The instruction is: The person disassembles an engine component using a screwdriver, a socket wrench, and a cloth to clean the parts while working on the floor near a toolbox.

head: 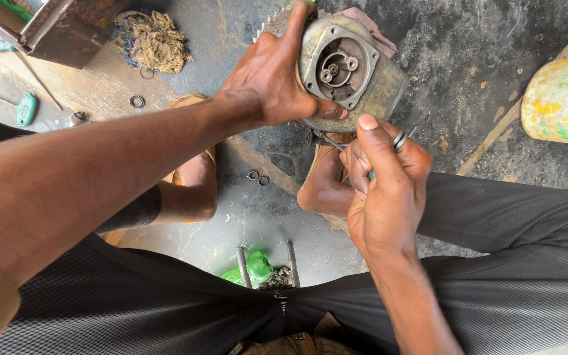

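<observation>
While two hands (277,79) (382,190) grip one metal housing (353,72), two rings (258,177) below

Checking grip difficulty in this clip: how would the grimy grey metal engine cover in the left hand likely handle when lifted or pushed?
The grimy grey metal engine cover looks like cast metal, so probably rigid and heavy for its size. Its dirty, oily-looking surface may be slippery; the left hand wraps its edge, thumb underneath. Its rounded shell might rock if set down on the concrete floor.
</observation>
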